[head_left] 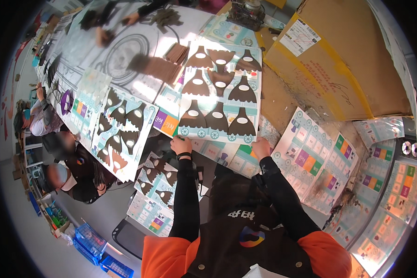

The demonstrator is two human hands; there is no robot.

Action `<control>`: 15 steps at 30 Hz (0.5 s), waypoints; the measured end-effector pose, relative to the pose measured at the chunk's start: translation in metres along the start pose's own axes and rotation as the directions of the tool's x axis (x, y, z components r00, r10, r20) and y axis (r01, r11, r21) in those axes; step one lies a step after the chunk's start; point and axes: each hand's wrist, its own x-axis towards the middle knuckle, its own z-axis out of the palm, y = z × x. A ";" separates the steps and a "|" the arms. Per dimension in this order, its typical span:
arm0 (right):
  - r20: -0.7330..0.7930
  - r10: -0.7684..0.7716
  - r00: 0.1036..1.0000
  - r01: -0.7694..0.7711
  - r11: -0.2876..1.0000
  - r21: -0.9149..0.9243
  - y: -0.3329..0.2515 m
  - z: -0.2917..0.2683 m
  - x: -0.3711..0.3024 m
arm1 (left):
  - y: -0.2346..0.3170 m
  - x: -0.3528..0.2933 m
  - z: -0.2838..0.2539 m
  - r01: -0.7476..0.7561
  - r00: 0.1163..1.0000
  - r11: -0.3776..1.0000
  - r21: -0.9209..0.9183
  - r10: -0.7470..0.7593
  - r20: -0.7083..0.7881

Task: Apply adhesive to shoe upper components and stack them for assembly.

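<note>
In front of me I hold up a printed sheet (217, 135) bearing several brown flat pieces (242, 95). Each piece has a narrow neck, an oval hole and a scalloped wide edge. My left hand (181, 145) grips the sheet's near left corner, fingers closed on its edge. At the near right corner my right hand (262, 148) is closed on the edge too. The sheet partly covers other printed sheets beneath it.
A large cardboard box (319, 69) stands at the right, near more printed sheets (306, 160). On the left lies a stack of sheets (91, 134) with dark pieces on top. Brown strips (176, 53) lie beyond my sheet. A co-worker's hand (104, 36) is at the far left; other people sit left.
</note>
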 end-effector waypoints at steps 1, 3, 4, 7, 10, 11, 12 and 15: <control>-0.005 -0.006 1.000 0.005 0.998 -0.060 -0.009 -0.001 -0.006 | -0.004 0.001 0.000 0.002 1.000 1.000 0.004 -0.002 0.005; -0.005 -0.006 1.000 0.005 0.993 -0.122 -0.037 -0.009 -0.024 | -0.015 0.003 -0.002 0.078 0.990 0.995 -0.057 -0.070 0.126; 0.021 0.062 0.998 -0.059 0.991 -0.120 -0.061 -0.015 -0.035 | -0.026 0.005 -0.003 0.087 0.989 0.995 -0.048 -0.080 0.127; -0.027 0.119 0.993 -0.121 0.988 -0.093 -0.059 -0.019 -0.036 | -0.038 0.022 0.001 0.072 0.996 0.997 -0.027 -0.070 0.049; -0.085 0.080 0.993 -0.080 0.997 0.003 -0.053 -0.019 -0.034 | -0.048 0.038 -0.002 0.104 0.958 0.920 -0.378 0.009 0.286; -0.099 0.060 0.993 -0.053 0.995 0.079 -0.050 -0.019 -0.034 | -0.042 0.039 0.000 0.107 0.958 0.920 -0.378 0.006 0.288; -0.098 0.061 0.993 -0.054 0.996 0.076 -0.049 -0.021 -0.033 | -0.037 0.040 0.003 0.269 0.910 0.796 -0.542 -0.025 0.414; 0.007 0.107 0.994 -0.107 0.993 0.047 -0.052 -0.021 -0.032 | -0.044 0.037 0.003 0.165 0.976 0.883 -0.439 -0.080 0.204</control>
